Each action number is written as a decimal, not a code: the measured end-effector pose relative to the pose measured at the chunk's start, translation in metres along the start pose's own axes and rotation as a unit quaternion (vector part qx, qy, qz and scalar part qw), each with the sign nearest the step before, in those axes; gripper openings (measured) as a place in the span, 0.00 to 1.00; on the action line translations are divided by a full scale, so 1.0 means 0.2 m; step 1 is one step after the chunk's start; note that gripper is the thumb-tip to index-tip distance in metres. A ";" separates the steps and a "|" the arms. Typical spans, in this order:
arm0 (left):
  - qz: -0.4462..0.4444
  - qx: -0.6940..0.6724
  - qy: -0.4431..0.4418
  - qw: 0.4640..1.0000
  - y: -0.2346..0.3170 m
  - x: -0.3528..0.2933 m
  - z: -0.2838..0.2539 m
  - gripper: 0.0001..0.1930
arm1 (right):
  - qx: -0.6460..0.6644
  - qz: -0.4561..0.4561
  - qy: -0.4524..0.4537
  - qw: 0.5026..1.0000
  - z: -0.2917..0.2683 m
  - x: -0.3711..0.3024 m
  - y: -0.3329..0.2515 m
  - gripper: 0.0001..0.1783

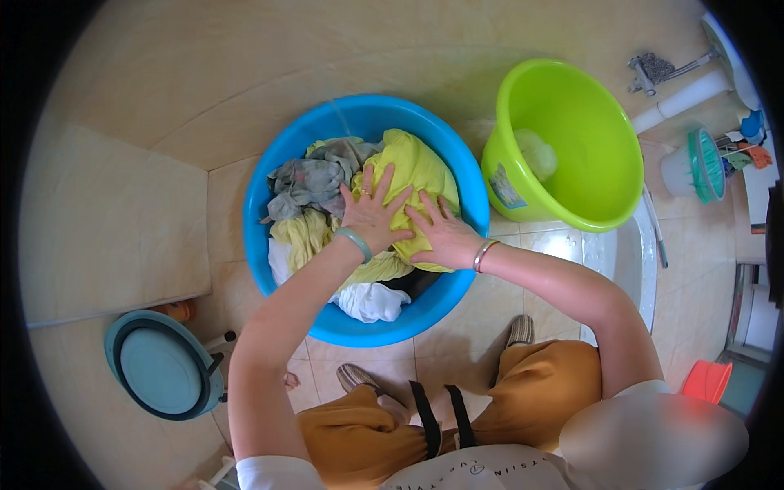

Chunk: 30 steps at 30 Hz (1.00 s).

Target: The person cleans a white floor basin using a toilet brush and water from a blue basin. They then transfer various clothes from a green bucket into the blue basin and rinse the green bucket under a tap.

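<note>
A round blue tub [260, 253] stands on the floor in front of me, heaped with clothes. My left hand [374, 214], a pale green bangle on its wrist, lies with fingers spread on a bright yellow garment [416, 163]. Beside it my right hand [445, 237], wearing a metal bracelet, rests on the same yellow cloth with its fingers apart. To the left of my hands is a grey garment [306, 184]. A paler yellow piece [304, 237] lies below that. White cloth [371, 302] and a dark piece [416, 284] show along the tub's near side.
A lime green bucket [588, 147] with something whitish inside stands to the right of the tub. Left of me, a folding basin [159, 367] leans near the wall. A small bin [686, 167], a red container [705, 381] and a white pipe [682, 100] are at the right.
</note>
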<state>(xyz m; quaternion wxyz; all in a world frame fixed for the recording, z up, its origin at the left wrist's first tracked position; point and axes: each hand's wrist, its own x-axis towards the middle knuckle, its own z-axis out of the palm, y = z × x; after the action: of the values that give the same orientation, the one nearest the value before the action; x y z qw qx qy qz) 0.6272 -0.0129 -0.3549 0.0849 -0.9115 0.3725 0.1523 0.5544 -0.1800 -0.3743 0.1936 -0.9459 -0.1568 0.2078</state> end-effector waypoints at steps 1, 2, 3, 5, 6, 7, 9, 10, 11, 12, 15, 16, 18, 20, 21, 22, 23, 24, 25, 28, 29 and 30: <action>-0.001 0.008 -0.004 1.000 0.00 0.03 0.04 0.40 | -0.004 0.003 -0.013 1.000 0.03 0.03 0.02 0.50; -0.003 0.016 -0.010 1.000 0.00 0.06 0.06 0.41 | 0.009 0.004 -0.023 1.000 0.04 0.06 0.03 0.50; -0.005 0.024 -0.015 1.000 0.00 0.08 0.08 0.41 | 0.023 0.004 -0.033 0.999 0.06 0.09 0.05 0.50; -0.008 0.010 -0.042 0.999 0.01 0.12 0.10 0.42 | 0.022 -0.001 -0.024 0.999 0.11 0.12 0.10 0.50; -0.007 0.004 -0.049 0.999 0.03 0.16 0.09 0.42 | 0.005 -0.005 -0.004 1.000 0.16 0.13 0.13 0.50; -0.010 0.013 -0.053 0.998 0.04 0.19 0.09 0.42 | -0.012 -0.007 0.016 1.000 0.20 0.14 0.17 0.50; -0.014 0.032 -0.063 0.997 0.05 0.22 0.11 0.42 | -0.003 0.004 0.025 1.000 0.23 0.14 0.15 0.49; -0.009 0.028 -0.078 0.996 0.06 0.22 0.09 0.42 | -0.002 0.015 0.031 0.999 0.22 0.13 0.15 0.49; -0.010 0.028 -0.097 0.995 0.04 0.19 0.05 0.42 | 0.014 0.029 0.004 0.999 0.14 0.11 0.11 0.47; -0.015 0.032 -0.114 0.993 0.02 0.16 -0.03 0.42 | 0.030 0.039 -0.020 0.999 0.01 0.07 0.05 0.44; 0.058 0.056 0.053 0.995 0.12 0.16 -0.26 0.37 | 0.089 -0.067 0.124 0.986 -0.29 -0.17 0.05 0.25; 0.105 0.016 0.126 0.986 0.18 0.17 -0.36 0.34 | 0.107 -0.109 0.165 0.974 -0.41 -0.27 0.08 0.18; 0.180 -0.056 0.256 0.948 0.30 0.23 -0.62 0.29 | 0.088 -0.116 0.274 0.951 -0.70 -0.41 0.16 0.08; 0.208 -0.186 0.333 0.901 0.49 0.36 -0.79 0.21 | 0.127 -0.083 0.349 0.925 -0.90 -0.49 0.34 0.07; 0.188 -0.191 0.301 0.915 0.52 0.44 -0.82 0.16 | 0.128 -0.037 0.314 0.940 -0.96 -0.47 0.44 0.07; 0.199 -0.168 0.306 0.916 0.50 0.51 -0.83 0.15 | 0.130 0.005 0.280 0.951 -1.04 -0.44 0.51 0.07; 0.213 -0.151 0.312 0.914 0.49 0.59 -0.82 0.14 | 0.095 0.020 0.248 0.964 -1.05 -0.37 0.62 0.07; 0.229 -0.136 0.317 0.910 0.50 0.65 -0.79 0.13 | 0.058 0.038 0.214 0.974 -1.00 -0.29 0.76 0.07; 0.238 -0.164 0.314 0.904 0.54 0.70 -0.75 0.12 | -0.010 0.093 0.112 0.989 -0.93 -0.19 0.91 0.10; 0.245 -0.183 0.324 0.895 0.59 0.80 -0.59 0.12 | 0.042 0.197 -0.084 0.976 -0.69 0.01 1.21 0.22; 0.247 -0.180 0.322 0.896 0.59 0.79 -0.59 0.12 | 0.104 0.213 -0.130 0.963 -0.65 0.06 1.22 0.27; 0.240 -0.182 0.321 0.898 0.60 0.79 -0.59 0.12 | 0.143 0.215 -0.101 0.961 -0.61 0.09 1.23 0.30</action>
<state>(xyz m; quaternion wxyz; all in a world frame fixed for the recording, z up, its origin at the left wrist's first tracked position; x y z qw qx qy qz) 0.6750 -0.2322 -0.3033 -0.2455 -0.7936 0.5526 -0.0678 0.6774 -0.4253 -0.3840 0.2607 -0.8939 0.0624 0.3591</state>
